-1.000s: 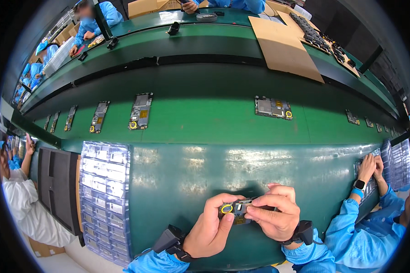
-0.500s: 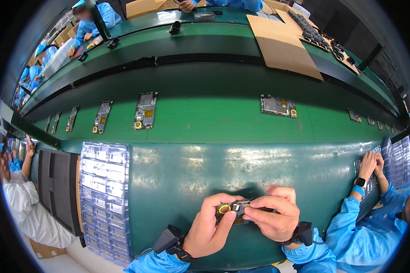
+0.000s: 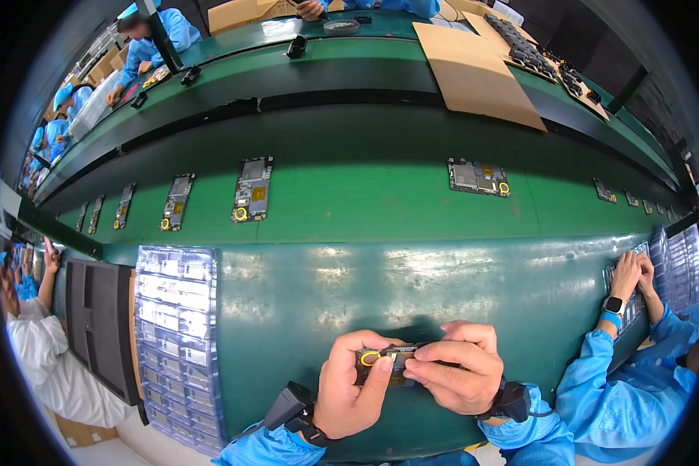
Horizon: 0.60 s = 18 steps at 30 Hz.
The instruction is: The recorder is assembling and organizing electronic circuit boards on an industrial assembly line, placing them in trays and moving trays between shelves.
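Moved: the left hand [image 3: 355,384], the right hand [image 3: 464,369] and the circuit board [image 3: 397,376] between them have shifted slightly left; the boards on the green strip [image 3: 349,217] have slid a little right.
Circuit board: held over the near part of the desk [image 3: 287,311], between the two hands; a yellow ring [image 3: 370,359] shows at its left end.
Left grip: pinching the board's left end, thumb on the near side, fingers behind.
Right grip: thumb and forefinger pressed together at the board's right part; what lies between the fingertips is hidden.
Wrists: a black wrist unit [image 3: 291,405] on the left, another on the right.
Green strip: beyond the desk, boards lie in a row; the nearest on the left [image 3: 253,189] points away, the one right of centre [image 3: 479,178] lies crosswise.
Desk, left: a clear plastic tray [image 3: 177,342] with rows of pockets; further left, a black tray [image 3: 101,318].
Right neighbour: a co-worker's hands [image 3: 627,278] work close together over another tray.
Far side: a cardboard sheet [image 3: 481,78] overhangs the ledge, right of centre.
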Each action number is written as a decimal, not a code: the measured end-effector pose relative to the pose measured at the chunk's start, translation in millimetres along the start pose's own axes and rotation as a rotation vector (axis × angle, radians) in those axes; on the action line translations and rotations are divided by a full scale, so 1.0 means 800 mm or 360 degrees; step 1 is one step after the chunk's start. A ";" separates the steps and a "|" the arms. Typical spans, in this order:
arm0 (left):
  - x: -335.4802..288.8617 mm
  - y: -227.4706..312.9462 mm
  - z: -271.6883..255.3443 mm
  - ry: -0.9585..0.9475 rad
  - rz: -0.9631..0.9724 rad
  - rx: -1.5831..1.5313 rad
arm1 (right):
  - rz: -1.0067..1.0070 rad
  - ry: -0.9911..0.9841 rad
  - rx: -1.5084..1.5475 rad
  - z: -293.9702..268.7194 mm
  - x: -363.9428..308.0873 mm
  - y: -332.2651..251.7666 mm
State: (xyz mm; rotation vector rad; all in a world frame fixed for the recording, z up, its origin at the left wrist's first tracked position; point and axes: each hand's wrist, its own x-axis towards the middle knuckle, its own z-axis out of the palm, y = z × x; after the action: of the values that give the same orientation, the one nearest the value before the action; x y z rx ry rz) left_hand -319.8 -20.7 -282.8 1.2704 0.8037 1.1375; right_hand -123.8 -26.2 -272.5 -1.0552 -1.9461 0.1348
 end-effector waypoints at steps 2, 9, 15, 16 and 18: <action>0.000 -0.005 -0.003 0.0013 0.0000 0.0023 | 0.0004 -0.0011 0.0003 0.001 0.001 0.001; -0.005 -0.008 0.001 0.0102 0.0045 0.0176 | 0.0244 0.0041 0.0067 0.000 0.008 -0.003; 0.002 -0.015 0.002 -0.0024 0.0345 0.0618 | 0.0460 -0.0015 0.0188 0.008 0.005 0.002; 0.002 -0.014 0.002 -0.0028 0.0346 0.0645 | 0.0450 -0.0042 0.0202 0.008 0.004 0.004; 0.001 -0.012 0.005 -0.0039 0.0343 0.0671 | 0.0449 -0.0067 0.0214 0.007 0.003 0.004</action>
State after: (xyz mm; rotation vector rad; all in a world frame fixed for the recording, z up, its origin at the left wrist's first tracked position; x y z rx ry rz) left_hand -313.8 -20.8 -291.5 1.7516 0.9365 1.1548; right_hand -126.5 -20.8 -275.6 -1.2393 -1.7888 0.4402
